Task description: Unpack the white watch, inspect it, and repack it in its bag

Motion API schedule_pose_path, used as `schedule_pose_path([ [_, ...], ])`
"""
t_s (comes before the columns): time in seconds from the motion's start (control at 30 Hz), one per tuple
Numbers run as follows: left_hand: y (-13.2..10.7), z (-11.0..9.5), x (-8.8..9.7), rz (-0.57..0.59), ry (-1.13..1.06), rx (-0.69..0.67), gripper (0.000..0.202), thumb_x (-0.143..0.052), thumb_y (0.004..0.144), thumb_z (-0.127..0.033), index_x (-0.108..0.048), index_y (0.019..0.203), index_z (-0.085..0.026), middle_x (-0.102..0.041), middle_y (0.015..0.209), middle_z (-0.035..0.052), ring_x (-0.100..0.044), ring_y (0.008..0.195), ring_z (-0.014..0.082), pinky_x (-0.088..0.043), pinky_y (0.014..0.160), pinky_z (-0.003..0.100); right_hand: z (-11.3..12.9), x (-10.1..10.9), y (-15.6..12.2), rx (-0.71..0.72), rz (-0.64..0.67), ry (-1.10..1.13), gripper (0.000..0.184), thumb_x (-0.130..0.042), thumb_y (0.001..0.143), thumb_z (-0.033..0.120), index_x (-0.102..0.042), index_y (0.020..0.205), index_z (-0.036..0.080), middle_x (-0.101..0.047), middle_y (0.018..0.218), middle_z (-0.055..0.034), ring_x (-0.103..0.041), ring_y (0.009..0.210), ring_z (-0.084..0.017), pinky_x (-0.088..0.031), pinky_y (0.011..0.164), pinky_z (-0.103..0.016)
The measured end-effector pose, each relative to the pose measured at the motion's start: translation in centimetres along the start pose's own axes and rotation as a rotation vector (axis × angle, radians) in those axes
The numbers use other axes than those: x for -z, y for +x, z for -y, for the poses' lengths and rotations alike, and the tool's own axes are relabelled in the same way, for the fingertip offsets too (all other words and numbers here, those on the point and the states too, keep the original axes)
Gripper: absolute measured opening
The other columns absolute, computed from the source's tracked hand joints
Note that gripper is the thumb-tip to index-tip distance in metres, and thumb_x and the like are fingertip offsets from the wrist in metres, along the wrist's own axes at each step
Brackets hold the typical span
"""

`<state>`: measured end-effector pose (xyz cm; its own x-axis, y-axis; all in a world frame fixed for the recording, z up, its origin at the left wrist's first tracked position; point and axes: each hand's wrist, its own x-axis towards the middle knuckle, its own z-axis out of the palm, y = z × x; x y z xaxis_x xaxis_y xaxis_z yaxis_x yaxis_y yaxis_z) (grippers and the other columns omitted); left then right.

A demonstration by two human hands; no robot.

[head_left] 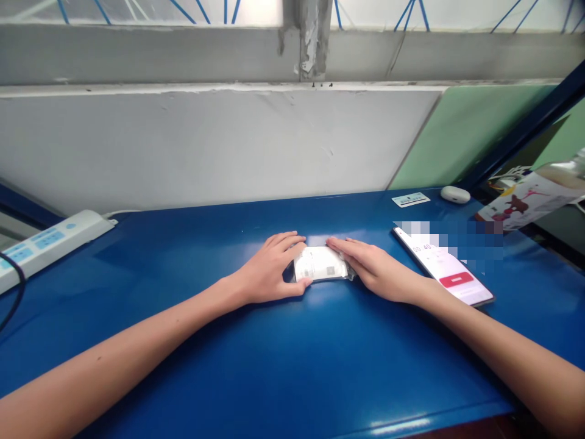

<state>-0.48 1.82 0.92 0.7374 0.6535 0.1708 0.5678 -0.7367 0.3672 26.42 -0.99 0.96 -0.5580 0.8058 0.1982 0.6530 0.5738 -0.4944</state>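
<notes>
A small flat packet [320, 263] in clear crinkled plastic, with a white printed label on top, lies on the blue table between my hands. My left hand [274, 268] grips its left end, thumb at the near edge and fingers curved round the far side. Against the right end, my right hand [372, 265] presses with its fingers held together and stretched forward. The thumb of that hand is mostly hidden. The label's print is too small to read.
A phone [457, 280] with a lit screen lies near my right forearm. Behind it are a card [411, 199], a white earbud case [455, 194] and a labelled bottle [525, 198]. A white power strip [59, 241] lies at the left, and a wall [205, 146] bounds the blue table [292, 372].
</notes>
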Motion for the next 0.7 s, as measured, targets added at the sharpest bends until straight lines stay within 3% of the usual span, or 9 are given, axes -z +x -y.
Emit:
schedule_pose_path([
  [0.17,-0.1,0.0,-0.1,-0.002,0.015,-0.012,0.060,-0.066,0.082,-0.042,-0.055,0.134,-0.015,-0.053,0.144,0.0185,-0.040,0.141,0.0384,-0.035,0.114,0.056,-0.5,0.1,0.0,-0.029,-0.020,0.071,0.047,-0.038,0.098,0.018,-0.054,0.142,0.023,-0.062,0.139,-0.0098,-0.061,0.126,-0.029,-0.051,0.104,-0.050],
  [0.33,-0.1,0.0,-0.3,-0.069,0.027,0.020,0.061,-0.064,0.080,-0.039,-0.054,0.132,-0.009,-0.057,0.138,0.0226,-0.042,0.138,0.0402,-0.040,0.111,0.057,-1.5,0.2,0.1,0.087,-0.121,-0.112,0.044,-0.045,0.089,0.009,-0.067,0.126,0.019,-0.060,0.141,-0.0127,-0.052,0.133,-0.031,-0.047,0.108,-0.055],
  [0.5,-0.1,0.1,-0.4,-0.082,0.058,0.029,0.060,-0.060,0.082,-0.038,-0.052,0.134,-0.010,-0.056,0.139,0.0216,-0.041,0.139,0.0396,-0.040,0.111,0.057,-1.8,0.4,0.2,0.097,-0.175,-0.216,0.027,-0.053,0.093,0.021,-0.076,0.107,0.021,-0.072,0.118,-0.0117,-0.057,0.123,-0.034,-0.052,0.101,-0.054],
  [0.7,-0.3,0.2,-0.2,-0.007,0.078,0.027,0.064,-0.053,0.089,-0.038,-0.042,0.143,-0.005,-0.046,0.148,0.0235,-0.032,0.144,0.0386,-0.035,0.114,0.056,-1.9,0.4,0.1,0.078,-0.091,-0.149,0.032,-0.053,0.096,0.027,-0.069,0.123,0.023,-0.070,0.111,-0.0119,-0.063,0.108,-0.030,-0.055,0.092,-0.050],
])
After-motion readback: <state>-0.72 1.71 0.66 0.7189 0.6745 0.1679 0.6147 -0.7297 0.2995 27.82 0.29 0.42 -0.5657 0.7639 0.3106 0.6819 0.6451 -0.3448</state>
